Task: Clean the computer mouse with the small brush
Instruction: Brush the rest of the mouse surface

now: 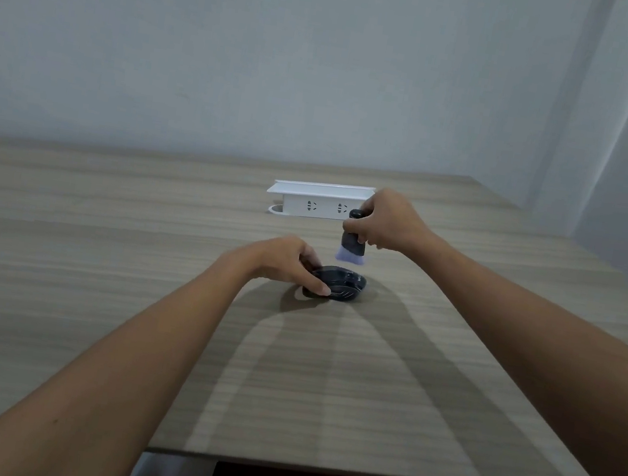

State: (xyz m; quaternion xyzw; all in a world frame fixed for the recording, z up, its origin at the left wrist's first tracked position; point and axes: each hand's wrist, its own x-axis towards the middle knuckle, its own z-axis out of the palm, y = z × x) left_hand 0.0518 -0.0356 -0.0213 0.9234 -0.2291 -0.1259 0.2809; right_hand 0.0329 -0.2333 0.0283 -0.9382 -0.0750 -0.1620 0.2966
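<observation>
A dark computer mouse [342,285] lies on the wooden table [133,292], a little beyond its middle. My left hand [280,259] grips the mouse from its left side, thumb on the near edge and fingers over the far edge. My right hand [386,220] holds a small brush [352,245] upright by its dark handle. The pale lilac bristles point down and hang a short way above the mouse's far right end, not touching it.
A white power strip box [309,200] with sockets on its front stands on the table just behind the brush. A wall runs behind the table, and the table's right edge is near a wall corner. The near table edge [370,475] crosses the bottom of the view.
</observation>
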